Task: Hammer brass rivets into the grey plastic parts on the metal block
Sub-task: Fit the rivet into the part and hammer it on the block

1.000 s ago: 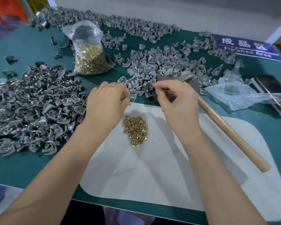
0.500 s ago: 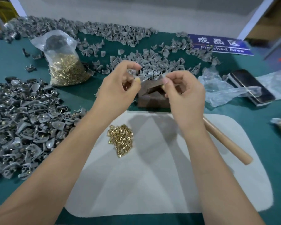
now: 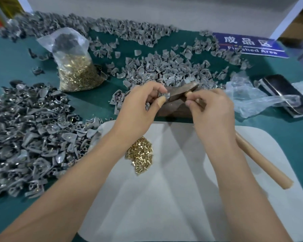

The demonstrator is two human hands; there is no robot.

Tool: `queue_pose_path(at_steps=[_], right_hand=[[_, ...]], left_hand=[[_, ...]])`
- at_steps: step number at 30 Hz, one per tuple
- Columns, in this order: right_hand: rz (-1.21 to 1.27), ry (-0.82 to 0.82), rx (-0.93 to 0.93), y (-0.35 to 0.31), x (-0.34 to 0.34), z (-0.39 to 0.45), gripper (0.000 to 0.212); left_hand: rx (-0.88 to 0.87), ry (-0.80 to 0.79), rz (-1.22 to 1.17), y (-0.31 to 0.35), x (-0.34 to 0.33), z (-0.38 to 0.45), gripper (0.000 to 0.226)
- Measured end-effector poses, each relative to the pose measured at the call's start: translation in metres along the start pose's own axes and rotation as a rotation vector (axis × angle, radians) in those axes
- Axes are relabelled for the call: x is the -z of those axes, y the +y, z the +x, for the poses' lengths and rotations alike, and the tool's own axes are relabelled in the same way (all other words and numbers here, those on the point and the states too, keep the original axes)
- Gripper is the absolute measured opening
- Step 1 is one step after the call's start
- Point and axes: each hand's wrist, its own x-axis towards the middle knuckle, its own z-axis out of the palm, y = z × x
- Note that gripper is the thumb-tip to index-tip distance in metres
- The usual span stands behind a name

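Note:
My left hand (image 3: 140, 105) pinches a small grey plastic part (image 3: 164, 95) between thumb and fingers, just above the brown metal block (image 3: 173, 109). My right hand (image 3: 212, 109) is close beside it with thumb and forefinger pinched together; what they hold is too small to make out. The hammer lies across the block, its metal head (image 3: 184, 89) between my hands and its wooden handle (image 3: 262, 163) running back to the right. A small heap of loose brass rivets (image 3: 141, 155) lies on the white mat (image 3: 182, 198) below my left wrist.
A clear bag of brass rivets (image 3: 75, 67) stands at the back left. Piles of grey parts lie at the left (image 3: 24, 137) and behind the block (image 3: 164, 69). A crumpled plastic bag (image 3: 252, 100), a phone (image 3: 283, 95) and a blue sign (image 3: 247, 46) are at the right.
Both hands have stayed together over the block, the left still pinching the grey part; the camera view has shifted, so the scene sits differently in frame.

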Motion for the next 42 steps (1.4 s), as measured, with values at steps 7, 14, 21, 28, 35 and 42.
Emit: queue_pose_path(at_steps=[7, 14, 21, 28, 35, 42], right_hand=[[-0.077, 0.026, -0.074, -0.011, -0.005, 0.001, 0.016], [-0.119, 0.182, 0.148, -0.014, 0.0, -0.004, 0.013], [0.013, 0.134, 0.259, -0.021, -0.006, -0.007, 0.014], [0.145, 0.098, 0.219, -0.019, -0.01, -0.006, 0.018], [0.184, 0.137, 0.196, -0.017, -0.009, -0.005, 0.018], [0.171, 0.113, 0.199, -0.018, -0.008, -0.006, 0.017]], left_hand=[[0.024, 0.002, 0.053, -0.006, -0.001, 0.001, 0.008], [-0.027, -0.034, 0.083, -0.005, 0.0, 0.002, 0.014], [-0.058, -0.096, 0.148, -0.003, -0.001, 0.001, 0.041], [-0.047, -0.052, 0.171, -0.007, 0.009, 0.003, 0.031], [-0.146, -0.109, 0.232, -0.002, 0.009, 0.003, 0.033], [-0.148, -0.07, 0.258, 0.001, 0.007, 0.003, 0.028]])
